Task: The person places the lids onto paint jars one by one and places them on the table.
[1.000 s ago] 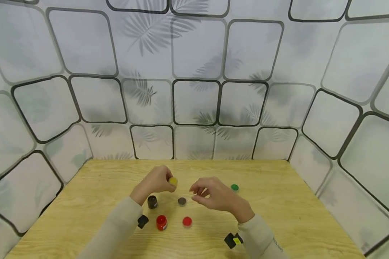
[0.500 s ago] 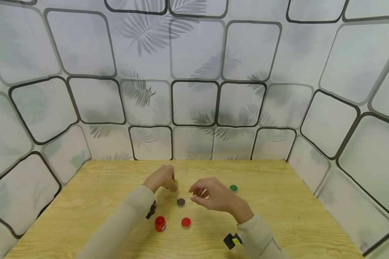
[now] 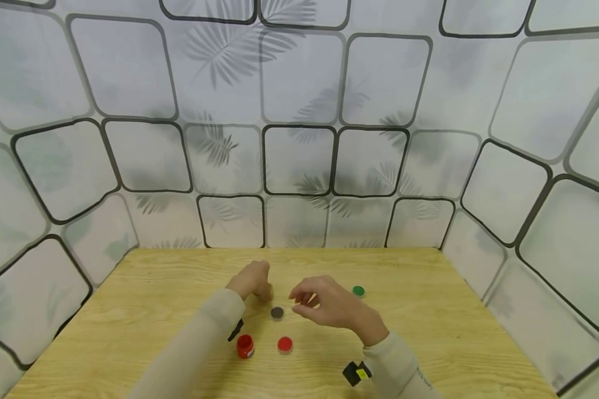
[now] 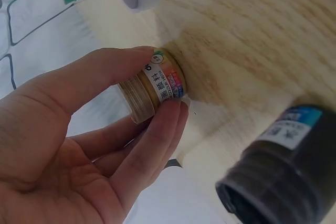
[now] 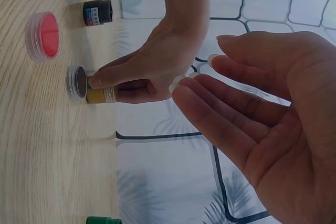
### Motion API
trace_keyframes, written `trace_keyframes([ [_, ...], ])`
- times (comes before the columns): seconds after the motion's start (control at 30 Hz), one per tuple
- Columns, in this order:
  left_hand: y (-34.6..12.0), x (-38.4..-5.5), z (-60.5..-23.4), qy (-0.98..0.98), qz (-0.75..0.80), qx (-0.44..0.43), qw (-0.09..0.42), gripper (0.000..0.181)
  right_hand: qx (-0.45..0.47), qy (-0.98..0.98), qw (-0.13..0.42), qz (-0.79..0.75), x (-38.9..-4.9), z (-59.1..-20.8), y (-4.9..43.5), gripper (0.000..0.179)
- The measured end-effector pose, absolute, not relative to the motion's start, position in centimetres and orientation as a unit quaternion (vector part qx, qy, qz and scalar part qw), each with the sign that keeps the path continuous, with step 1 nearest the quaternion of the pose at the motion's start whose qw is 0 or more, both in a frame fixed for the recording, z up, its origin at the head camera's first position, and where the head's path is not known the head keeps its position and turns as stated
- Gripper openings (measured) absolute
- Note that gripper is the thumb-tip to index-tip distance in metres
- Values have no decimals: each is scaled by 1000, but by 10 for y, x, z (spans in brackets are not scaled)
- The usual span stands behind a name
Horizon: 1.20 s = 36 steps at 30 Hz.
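My left hand (image 3: pixel 252 280) pinches a small yellow paint jar (image 4: pixel 167 80) between thumb and fingers, its printed label showing. The jar's clear ribbed end (image 4: pixel 137 100) points away from the table, and its base is close over the wood. Beside it lies a round dark lid with a clear rim (image 3: pixel 277 313). My right hand (image 3: pixel 329 302) hovers to the right of that lid with fingers relaxed and nothing between them. An uncapped black paint jar (image 4: pixel 286 161) stands near the left hand; the left arm hides it in the head view.
Nearer the front stand an open red paint jar (image 3: pixel 245 347) and a red lid with a clear rim (image 3: pixel 285 344). A green paint jar (image 3: pixel 358 291) is beyond the right hand. Patterned fabric walls (image 3: pixel 299 160) enclose the wooden table (image 3: pixel 429 332) at the back and sides.
The left hand has reached forward and lowered the yellow paint jar toward the table, its arm now covering the black jar. The right hand keeps its pose.
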<state>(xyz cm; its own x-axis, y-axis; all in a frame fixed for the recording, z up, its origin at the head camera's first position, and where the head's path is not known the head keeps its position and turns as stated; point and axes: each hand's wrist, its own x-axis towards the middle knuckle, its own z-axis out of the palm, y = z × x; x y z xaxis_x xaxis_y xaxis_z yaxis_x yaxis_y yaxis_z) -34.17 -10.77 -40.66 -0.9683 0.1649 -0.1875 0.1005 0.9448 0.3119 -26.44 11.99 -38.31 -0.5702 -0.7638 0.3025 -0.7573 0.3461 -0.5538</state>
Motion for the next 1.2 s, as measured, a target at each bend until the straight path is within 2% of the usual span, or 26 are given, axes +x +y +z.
trace_keyframes([
  [0.2, -110, -340, -408, 978, 159, 74, 108, 39, -461, 823, 5, -332, -265, -385, 120, 14],
  [0.33, -118, -335, -397, 971, 183, 97, 118, 49, -458, 826, 10, -329, -264, -385, 120, 15],
  [0.43, -131, -327, -385, 964, 210, 121, 111, 60, -459, 826, 16, -328, -264, -385, 119, 16],
  [0.63, -171, -306, -370, 951, 253, 150, 96, 57, -468, 822, 20, -323, -266, -384, 115, 15],
  [0.83, -196, -291, -378, 946, 270, 145, 108, 59, -469, 823, 16, -320, -266, -385, 115, 15],
  [1.2, -205, -280, -400, 945, 277, 116, 127, 57, -472, 823, 18, -315, -266, -386, 114, 18],
])
